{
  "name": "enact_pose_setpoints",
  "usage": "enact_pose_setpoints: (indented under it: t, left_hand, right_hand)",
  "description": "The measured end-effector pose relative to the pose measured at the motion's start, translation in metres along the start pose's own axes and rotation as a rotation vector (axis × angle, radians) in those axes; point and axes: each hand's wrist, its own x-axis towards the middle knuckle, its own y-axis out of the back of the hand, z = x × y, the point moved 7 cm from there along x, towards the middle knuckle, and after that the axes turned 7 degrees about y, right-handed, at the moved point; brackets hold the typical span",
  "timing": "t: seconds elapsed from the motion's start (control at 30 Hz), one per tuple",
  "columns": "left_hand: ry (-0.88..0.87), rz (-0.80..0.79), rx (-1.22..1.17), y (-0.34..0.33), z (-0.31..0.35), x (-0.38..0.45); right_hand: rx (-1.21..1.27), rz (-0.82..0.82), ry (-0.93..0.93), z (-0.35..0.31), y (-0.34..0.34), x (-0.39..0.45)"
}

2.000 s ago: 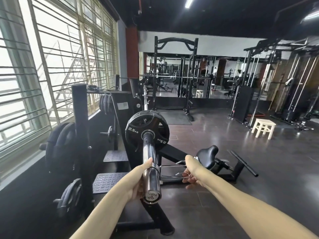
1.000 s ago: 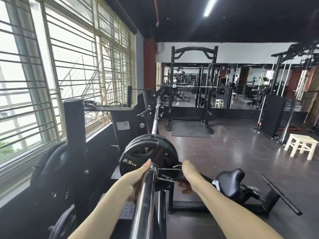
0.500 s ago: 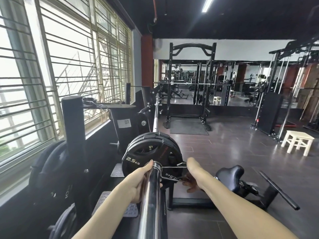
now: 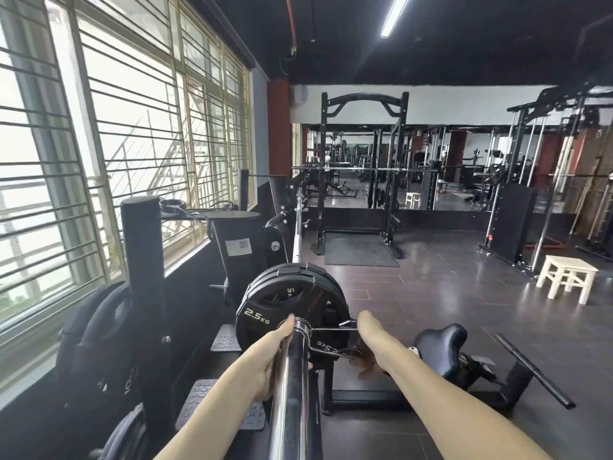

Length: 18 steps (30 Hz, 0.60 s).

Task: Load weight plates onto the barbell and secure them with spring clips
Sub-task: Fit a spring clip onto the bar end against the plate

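Squeezing the clip (image 4: 326, 340) with my right hand (image 4: 368, 346), I keep its two wire handles pinched together so the coil opens and can ride along the sleeve (image 4: 293, 376). The coil sits around the sleeve right at the face of the 2.5 kg plate (image 4: 262, 317), touching it or all but; I can't tell which. My left hand (image 4: 270, 356) is wrapped around the sleeve just behind the coil, thumb tip against it, I judge to steady the bar (image 4: 297, 227) and stop it rolling while the clip goes home. So both grips are closed: right on the clip handles, left on the sleeve.

Behind the small plate a larger 5 kg plate (image 4: 298, 277) is seated further in, so this end looks loaded and only the release remains.

Room is tight on the left, where the plate rack (image 4: 142, 277) stands near. To the right the floor (image 4: 447, 293) is open beyond the low machine (image 4: 464, 353) under my forearm.
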Motion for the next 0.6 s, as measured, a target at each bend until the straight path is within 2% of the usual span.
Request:
enact_pose_setpoints:
  t: [0.1, 0.27, 0.3, 0.37, 0.4, 0.43, 0.53, 0.6]
  left_hand:
    - [0.001, 0.015, 0.016, 0.001, 0.002, -0.004]
    - [-0.036, 0.13, 0.121, 0.0, 0.006, -0.01]
    - [-0.085, 0.224, 0.259, 0.005, 0.009, -0.011]
    - [-0.238, 0.508, 0.691, 0.019, 0.024, -0.022]
    - [-0.315, 0.634, 0.843, 0.027, 0.034, -0.031]
    - [-0.38, 0.705, 0.894, 0.035, 0.045, -0.039]
    - [-0.52, 0.809, 0.814, 0.068, 0.082, -0.061]
    - [-0.585, 0.791, 0.671, 0.09, 0.108, -0.068]
  right_hand:
    - [-0.004, -0.067, -0.025, -0.003, 0.004, -0.008]
    - [-0.11, -0.157, -0.03, -0.008, 0.012, -0.02]
    - [-0.163, -0.133, 0.014, -0.012, 0.017, -0.02]
    - [-0.371, -0.009, 0.192, -0.026, 0.034, -0.015]
    - [-0.489, 0.036, 0.293, -0.037, 0.04, -0.013]
    - [-0.557, 0.069, 0.369, -0.046, 0.044, -0.01]
    - [-0.593, 0.155, 0.55, -0.077, 0.041, -0.013]
    - [-0.611, 0.202, 0.639, -0.104, 0.027, -0.022]
